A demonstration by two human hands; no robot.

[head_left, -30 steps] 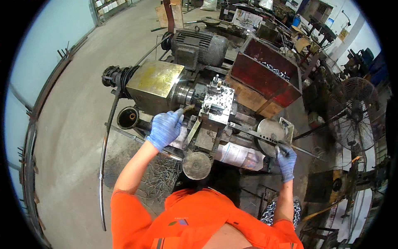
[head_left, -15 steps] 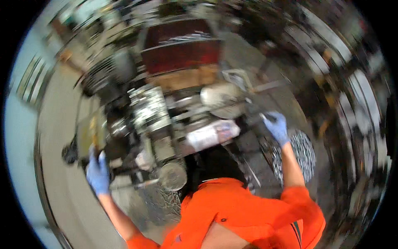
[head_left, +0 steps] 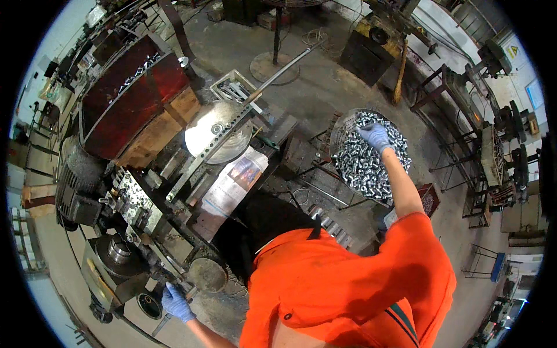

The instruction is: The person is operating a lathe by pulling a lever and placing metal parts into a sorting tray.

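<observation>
My right hand [head_left: 376, 136], in a blue glove, reaches over a round perforated tray [head_left: 338, 134] heaped with small shiny metal fittings [head_left: 366, 168]. Its fingers are bent down at the pile; what lies between the tips is hidden. Low at the left, my left hand [head_left: 177, 303], also blue-gloved, is beside a short brown handle end [head_left: 192, 293] on the machine. A grey bar [head_left: 162, 325] shows just below that hand. Its fingers are partly hidden, so whether they wrap round anything does not show.
The machine carries a round metal disc [head_left: 200, 134], a long perforated bar [head_left: 223, 134] and a printed paper [head_left: 233, 182]. Beyond stands a red bin [head_left: 127, 104] with metal pieces. A white crate [head_left: 232, 87] lies behind the disc. A broom [head_left: 400, 72] stands far right.
The view has swung right and sharpened. My right hand has moved from beside the machine to the fittings in the tray. My left hand now appears lower, by the brown handle end.
</observation>
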